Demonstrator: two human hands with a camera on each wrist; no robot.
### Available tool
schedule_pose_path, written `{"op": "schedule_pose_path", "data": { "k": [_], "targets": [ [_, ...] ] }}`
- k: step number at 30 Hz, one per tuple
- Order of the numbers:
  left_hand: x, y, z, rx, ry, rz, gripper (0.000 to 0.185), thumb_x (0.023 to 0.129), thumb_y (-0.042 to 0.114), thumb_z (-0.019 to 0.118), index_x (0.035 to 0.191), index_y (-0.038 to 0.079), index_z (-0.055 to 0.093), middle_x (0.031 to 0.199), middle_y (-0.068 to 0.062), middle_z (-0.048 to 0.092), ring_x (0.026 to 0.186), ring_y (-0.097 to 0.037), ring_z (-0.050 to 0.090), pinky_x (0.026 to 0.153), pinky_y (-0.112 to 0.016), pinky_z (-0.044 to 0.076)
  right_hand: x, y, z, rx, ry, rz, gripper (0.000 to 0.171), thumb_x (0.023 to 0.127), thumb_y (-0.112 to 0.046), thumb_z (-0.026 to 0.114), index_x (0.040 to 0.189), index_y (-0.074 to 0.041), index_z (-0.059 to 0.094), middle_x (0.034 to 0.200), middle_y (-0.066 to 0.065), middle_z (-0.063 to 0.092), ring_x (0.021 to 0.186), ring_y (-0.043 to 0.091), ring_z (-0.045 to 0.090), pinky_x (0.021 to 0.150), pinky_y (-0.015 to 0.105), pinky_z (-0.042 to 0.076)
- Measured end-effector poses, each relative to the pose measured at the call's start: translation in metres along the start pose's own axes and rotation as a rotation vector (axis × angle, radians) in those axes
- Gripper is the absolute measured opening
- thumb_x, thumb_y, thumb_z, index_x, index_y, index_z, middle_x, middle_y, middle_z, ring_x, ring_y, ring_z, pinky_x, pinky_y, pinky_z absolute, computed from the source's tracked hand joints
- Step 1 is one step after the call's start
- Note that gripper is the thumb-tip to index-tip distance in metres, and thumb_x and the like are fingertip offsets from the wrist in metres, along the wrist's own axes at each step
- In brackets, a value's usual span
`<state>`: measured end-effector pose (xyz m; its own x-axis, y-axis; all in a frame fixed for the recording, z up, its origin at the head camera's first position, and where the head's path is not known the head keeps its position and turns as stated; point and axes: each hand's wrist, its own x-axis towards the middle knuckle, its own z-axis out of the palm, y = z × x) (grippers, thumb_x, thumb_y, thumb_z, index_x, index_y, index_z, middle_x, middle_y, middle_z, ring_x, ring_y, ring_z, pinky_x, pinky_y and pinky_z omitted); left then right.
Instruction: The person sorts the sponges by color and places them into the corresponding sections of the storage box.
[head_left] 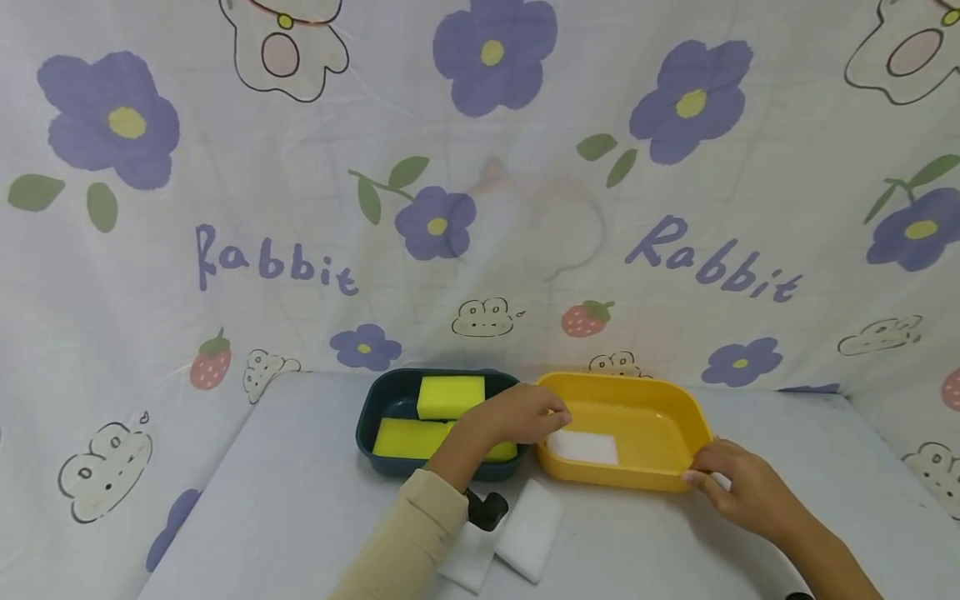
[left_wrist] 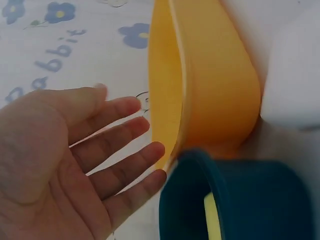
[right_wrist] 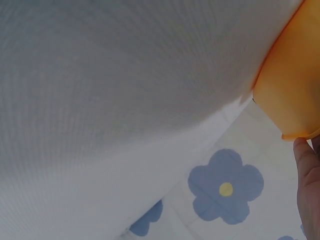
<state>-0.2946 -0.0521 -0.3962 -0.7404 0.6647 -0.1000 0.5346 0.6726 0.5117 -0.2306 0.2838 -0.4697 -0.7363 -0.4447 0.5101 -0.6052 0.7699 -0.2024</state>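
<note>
In the head view my left hand [head_left: 519,414] hovers over the neighbouring rims of a dark teal basin [head_left: 363,433] and a yellow basin [head_left: 637,479]. Its fingers are spread and hold nothing in the left wrist view, where the palm [left_wrist: 35,165] shows beside the yellow wall [left_wrist: 220,75]. At the yellow basin's front right corner, my right hand [head_left: 750,487] pinches the rim. A white sponge [head_left: 581,447] lies inside this basin, on the left. Yellow sponges [head_left: 452,396] fill much of the teal basin, partly hidden by my left forearm.
Two white sponges [head_left: 531,532] lie on the white table [head_left: 637,550] in front of the basins, one partly under my left wrist camera [head_left: 489,510]. A printed curtain [head_left: 525,208] hangs directly behind the basins.
</note>
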Motion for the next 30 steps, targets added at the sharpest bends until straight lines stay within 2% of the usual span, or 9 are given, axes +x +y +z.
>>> {"op": "schedule_pose_path", "data": {
  "k": [5, 8, 10, 12, 15, 20, 23, 27, 30],
  "targets": [
    [-0.026, -0.006, 0.002, -0.041, 0.072, 0.053, 0.029, 0.106, 0.034, 0.053, 0.110, 0.013, 0.073, 0.085, 0.007, 0.062, 0.077, -0.007, 0.055, 0.073, -0.022, 0.049, 0.000, -0.001, -0.002, -0.006, -0.022, 0.033, 0.027, 0.077, -0.013, 0.086, 0.076, -0.028, 0.064, 0.080, -0.023, 0.057, 0.087, 0.017, 0.064, 0.105, 0.007, 0.029],
    [-0.042, -0.003, 0.008, -0.070, 0.057, 0.087, 0.023, 0.102, 0.034, 0.062, 0.106, 0.016, 0.075, 0.085, 0.010, 0.064, 0.076, -0.006, 0.057, 0.072, -0.020, 0.050, 0.001, -0.001, -0.002, 0.007, -0.009, 0.021, 0.028, 0.076, -0.011, 0.087, 0.076, -0.027, 0.064, 0.080, -0.021, 0.058, 0.089, 0.022, 0.066, 0.107, 0.005, 0.021],
    [-0.051, 0.001, 0.013, -0.056, 0.022, 0.092, 0.022, 0.097, 0.035, 0.068, 0.107, 0.017, 0.075, 0.091, 0.011, 0.067, 0.083, -0.005, 0.060, 0.077, -0.020, 0.052, 0.001, 0.000, -0.001, 0.015, 0.005, 0.003, 0.029, 0.074, -0.009, 0.087, 0.076, -0.026, 0.063, 0.079, -0.020, 0.058, 0.087, 0.023, 0.066, 0.108, 0.004, 0.018],
    [-0.059, 0.005, 0.019, 0.018, -0.015, 0.100, 0.029, 0.093, 0.038, 0.073, 0.112, 0.017, 0.075, 0.104, 0.013, 0.069, 0.096, -0.004, 0.060, 0.088, -0.020, 0.050, 0.001, 0.001, 0.000, 0.016, 0.017, -0.010, 0.031, 0.073, -0.008, 0.088, 0.075, -0.026, 0.063, 0.078, -0.021, 0.058, 0.083, 0.020, 0.065, 0.106, 0.002, 0.014],
    [-0.068, 0.010, 0.029, 0.151, -0.067, 0.100, 0.044, 0.084, 0.045, 0.080, 0.120, 0.020, 0.072, 0.122, 0.013, 0.065, 0.114, -0.005, 0.056, 0.100, -0.023, 0.046, 0.000, 0.002, 0.001, 0.016, 0.024, -0.022, 0.031, 0.072, -0.008, 0.088, 0.076, -0.026, 0.063, 0.078, -0.022, 0.057, 0.078, 0.014, 0.061, 0.104, 0.001, 0.017],
    [-0.074, 0.015, 0.046, 0.347, -0.141, 0.135, 0.074, 0.069, 0.058, 0.086, 0.132, 0.027, 0.065, 0.140, 0.010, 0.056, 0.131, -0.010, 0.046, 0.109, -0.028, 0.040, 0.000, 0.003, 0.001, 0.024, 0.035, -0.036, 0.033, 0.071, -0.006, 0.088, 0.075, -0.027, 0.063, 0.077, -0.023, 0.055, 0.077, 0.011, 0.058, 0.104, 0.002, 0.019],
    [-0.073, 0.016, 0.054, 0.425, -0.201, 0.120, 0.092, 0.062, 0.062, 0.088, 0.142, 0.029, 0.056, 0.150, 0.006, 0.047, 0.141, -0.016, 0.037, 0.115, -0.033, 0.033, 0.001, 0.004, 0.001, 0.032, 0.044, -0.048, 0.034, 0.070, -0.005, 0.088, 0.075, -0.027, 0.063, 0.077, -0.023, 0.055, 0.076, 0.009, 0.057, 0.105, 0.002, 0.020],
    [-0.072, 0.017, 0.060, 0.446, -0.272, 0.042, 0.100, 0.059, 0.055, 0.094, 0.147, 0.034, 0.049, 0.154, 0.006, 0.042, 0.144, -0.020, 0.034, 0.116, -0.037, 0.032, 0.001, 0.004, 0.001, 0.026, 0.036, -0.049, 0.033, 0.071, -0.006, 0.088, 0.076, -0.027, 0.063, 0.077, -0.025, 0.054, 0.075, 0.005, 0.053, 0.101, 0.004, 0.027],
    [-0.072, 0.018, 0.061, 0.437, -0.287, 0.016, 0.098, 0.060, 0.050, 0.096, 0.146, 0.037, 0.050, 0.155, 0.006, 0.041, 0.143, -0.021, 0.035, 0.115, -0.039, 0.034, 0.000, 0.004, 0.002, 0.013, 0.030, -0.045, 0.034, 0.072, -0.007, 0.088, 0.076, -0.028, 0.062, 0.078, -0.026, 0.053, 0.075, 0.003, 0.052, 0.093, 0.009, 0.036]
  ]
}}
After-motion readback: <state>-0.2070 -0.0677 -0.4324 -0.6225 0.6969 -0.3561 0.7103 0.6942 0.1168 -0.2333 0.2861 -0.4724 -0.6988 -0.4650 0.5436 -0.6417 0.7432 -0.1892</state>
